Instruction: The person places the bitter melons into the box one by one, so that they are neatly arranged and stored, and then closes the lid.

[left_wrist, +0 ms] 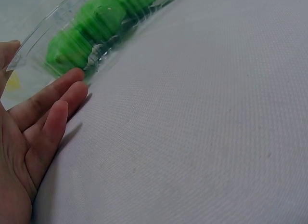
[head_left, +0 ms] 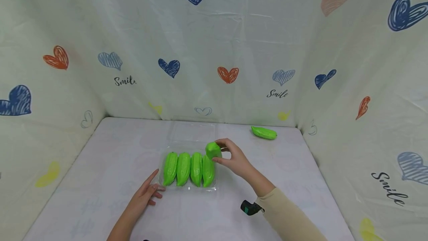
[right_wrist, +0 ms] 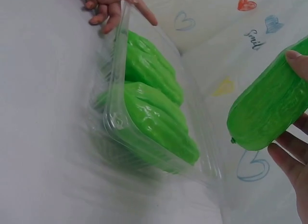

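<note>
A clear plastic container (head_left: 187,189) with its lid folded back holds several green bitter melons (head_left: 183,168) in a row. Above its right end, my right hand (head_left: 234,159) grips another bitter melon (right_wrist: 269,103), thumb on one side and fingers on the other, apart from those below. At the container's near left corner is my left hand (head_left: 143,198), index finger straight along the side and the other fingers relaxed. In the left wrist view, that left hand (left_wrist: 33,123) has its fingertips at the container wall.
One more green bitter melon (head_left: 264,133) lies at the back right of the white-covered table (head_left: 284,170). The transparent lid (head_left: 192,132) lies behind the container. A heart-printed curtain (head_left: 214,40) surrounds the table at the back and sides.
</note>
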`<state>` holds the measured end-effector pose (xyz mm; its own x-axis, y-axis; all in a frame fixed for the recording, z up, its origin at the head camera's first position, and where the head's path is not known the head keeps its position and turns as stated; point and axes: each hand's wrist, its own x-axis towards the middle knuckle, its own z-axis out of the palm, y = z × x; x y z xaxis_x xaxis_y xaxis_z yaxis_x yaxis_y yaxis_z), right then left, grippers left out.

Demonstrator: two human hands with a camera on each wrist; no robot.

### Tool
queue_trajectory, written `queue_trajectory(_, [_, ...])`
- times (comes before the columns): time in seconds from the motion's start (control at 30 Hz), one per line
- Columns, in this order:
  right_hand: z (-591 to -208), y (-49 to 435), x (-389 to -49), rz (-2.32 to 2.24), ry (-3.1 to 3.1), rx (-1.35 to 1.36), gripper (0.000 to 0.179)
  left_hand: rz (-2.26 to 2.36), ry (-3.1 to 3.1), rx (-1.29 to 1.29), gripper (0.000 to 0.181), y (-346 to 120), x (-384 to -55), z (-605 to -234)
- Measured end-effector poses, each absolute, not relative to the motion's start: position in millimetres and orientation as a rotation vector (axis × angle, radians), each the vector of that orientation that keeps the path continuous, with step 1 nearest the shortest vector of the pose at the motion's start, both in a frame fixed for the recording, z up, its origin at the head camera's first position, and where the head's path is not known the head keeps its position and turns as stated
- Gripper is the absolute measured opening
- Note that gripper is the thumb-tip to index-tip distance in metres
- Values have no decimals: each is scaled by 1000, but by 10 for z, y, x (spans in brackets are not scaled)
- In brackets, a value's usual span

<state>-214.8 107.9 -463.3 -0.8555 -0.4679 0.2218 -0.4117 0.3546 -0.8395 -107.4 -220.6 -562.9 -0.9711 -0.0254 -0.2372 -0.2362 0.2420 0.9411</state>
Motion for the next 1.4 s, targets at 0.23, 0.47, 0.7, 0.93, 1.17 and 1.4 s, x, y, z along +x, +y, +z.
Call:
queue_trajectory(0.23, [-4691, 937, -2087, -1529, 2455, -777, 52, 1809, 2347, -254, 54, -2198, -1072, -5614])
queue_trajectory(0.47, [-4752, 760, -2061, -1557, 2377, -741, 54, 1802, 2362, -249, 53, -2193, -1071, -5628])
queue_trajectory(0.7, [-4811, 592, -2065, -1581, 2364, -632, 54, 1802, 2350, -252, 53, -2200, -1075, -5631])
queue_trajectory(0.93, [-4868, 420, -2082, -1597, 2362, -570, 55, 1811, 2333, -267, 53, -2199, -1079, -5631])
queue_trajectory(1.17, [-4888, 238, -2081, -1576, 2362, -512, 55, 1811, 2339, -264, 53, -2208, -1081, -5633])
queue_trajectory(1.4, [-4898, 52, -2062, -1608, 2316, -415, 54, 1820, 2333, -267, 53, -2213, -1071, -5640])
